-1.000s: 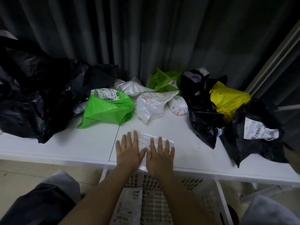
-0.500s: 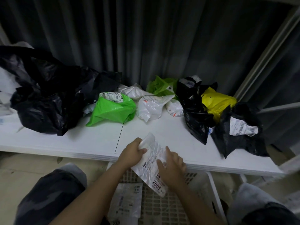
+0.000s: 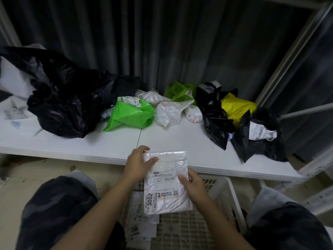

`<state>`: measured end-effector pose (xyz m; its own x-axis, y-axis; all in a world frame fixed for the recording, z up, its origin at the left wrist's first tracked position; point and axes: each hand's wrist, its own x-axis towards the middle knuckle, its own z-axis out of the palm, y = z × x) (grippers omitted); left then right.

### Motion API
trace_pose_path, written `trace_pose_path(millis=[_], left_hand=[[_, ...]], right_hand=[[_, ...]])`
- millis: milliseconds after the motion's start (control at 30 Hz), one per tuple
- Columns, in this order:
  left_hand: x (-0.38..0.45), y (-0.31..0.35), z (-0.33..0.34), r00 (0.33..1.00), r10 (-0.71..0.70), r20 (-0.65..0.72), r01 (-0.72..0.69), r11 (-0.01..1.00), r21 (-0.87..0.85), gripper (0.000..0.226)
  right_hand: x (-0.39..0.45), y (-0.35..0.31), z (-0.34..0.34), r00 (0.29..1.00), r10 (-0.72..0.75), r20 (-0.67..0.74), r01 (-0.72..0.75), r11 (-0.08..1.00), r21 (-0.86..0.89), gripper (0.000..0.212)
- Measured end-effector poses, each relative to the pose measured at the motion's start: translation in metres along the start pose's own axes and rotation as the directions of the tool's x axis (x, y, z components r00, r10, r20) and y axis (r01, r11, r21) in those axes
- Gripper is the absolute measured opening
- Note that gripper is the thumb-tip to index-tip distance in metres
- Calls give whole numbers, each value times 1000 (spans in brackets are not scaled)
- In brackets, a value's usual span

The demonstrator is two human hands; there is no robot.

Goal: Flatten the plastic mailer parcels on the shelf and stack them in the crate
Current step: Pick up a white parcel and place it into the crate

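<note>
1. The white shelf (image 3: pixel 180 141) is spanning the view from left to right, and a dark pleated curtain (image 3: pixel 162 42) is hanging behind it.
2. A heap of black plastic bags (image 3: pixel 63 105) is lying on the left part of the shelf.
3. The white perforated crate (image 3: pixel 232 199) is standing below the front edge of the shelf, between the person's knees; flattened white mailers (image 3: pixel 140 221) are lying on its floor.
4. A black parcel with a barcode label (image 3: pixel 257 138) is resting at the right end of the shelf, touching another black parcel (image 3: pixel 216 130) and sitting just beside a yellow parcel (image 3: pixel 237 107).
5. A bright green parcel (image 3: pixel 131 116) is lying near the middle of the shelf, with crumpled white parcels (image 3: pixel 169 112) just to its right and a second green parcel (image 3: pixel 180 92) behind those.
6. The flattened white mailer (image 3: pixel 167 184), bearing a label marked "3002", is being held flat, face up, over the crate, its far end overlapping the front edge of the shelf.
7. The left hand (image 3: pixel 138 163) is gripping the far left corner of this mailer, thumb curled over the top and fingers hooked round the corner.
8. The right hand (image 3: pixel 193 184) is holding the right edge of the mailer, thumb lying on top and the other fingers hidden beneath.
</note>
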<state>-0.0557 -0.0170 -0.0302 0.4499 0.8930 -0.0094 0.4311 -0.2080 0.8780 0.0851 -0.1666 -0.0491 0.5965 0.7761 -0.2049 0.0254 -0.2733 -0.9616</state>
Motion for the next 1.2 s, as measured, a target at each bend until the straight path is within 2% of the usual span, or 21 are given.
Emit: trace_pose_path(millis=[67,133,200,300,367,467,533,633,700,800,867,967,1067,1100,1133,1167,1200], left_hand=[[-12,-8,5,987,-148,67,157,975,-156,43],[-22,-19,11,970,-216,113,234,956,-180,31],[-31,-28,14,966,-222,129,239,961,-136,15],[-36,-55,21,965,-208,161,218,975,-43,17],[-38,-73,26,953,-261,154,260,965,26,16],[-39,-101,36,922,-357,149,338,930,142,25],[-38,-119,46,918,-367,154,345,926,151,30],[-37,-141,63,888,-398,230,342,907,246,33],[-33,-153,77,867,-419,268,343,894,288,38],[-30,-161,88,853,-445,272,369,883,289,53],[-24,-172,98,834,-463,300,383,877,291,62],[-19,-186,109,825,-498,267,407,852,331,66],[-15,-196,115,825,-484,291,353,844,404,67],[-12,-197,116,843,-449,297,306,853,422,66],[-13,-202,120,882,-355,308,201,878,435,67],[-14,-212,126,876,-326,354,182,905,384,74],[-14,-218,128,857,-327,397,164,905,391,87]], right_hand=[[-2,8,7,998,59,-37,-58,998,29,11],[-1,17,14,993,102,-64,-99,994,45,8],[-2,25,20,987,149,-65,-147,988,38,9],[-1,44,27,967,256,14,-256,967,3,13],[1,62,31,929,360,83,-359,933,-26,15],[5,92,37,881,462,101,-447,883,-141,11],[8,110,42,872,481,88,-449,859,-244,10],[18,145,44,871,490,41,-452,830,-327,15],[29,166,46,872,489,20,-458,830,-318,10],[38,172,51,881,473,-20,-457,837,-303,17],[48,176,56,876,482,-15,-461,828,-320,14],[61,184,65,864,502,28,-461,814,-353,13],[74,200,78,851,521,67,-470,812,-345,10],[77,200,85,849,523,80,-463,807,-367,10],[81,206,92,853,512,99,-435,803,-407,11],[83,210,95,853,512,100,-414,782,-465,18],[84,216,97,883,456,109,-356,805,-475,25]])
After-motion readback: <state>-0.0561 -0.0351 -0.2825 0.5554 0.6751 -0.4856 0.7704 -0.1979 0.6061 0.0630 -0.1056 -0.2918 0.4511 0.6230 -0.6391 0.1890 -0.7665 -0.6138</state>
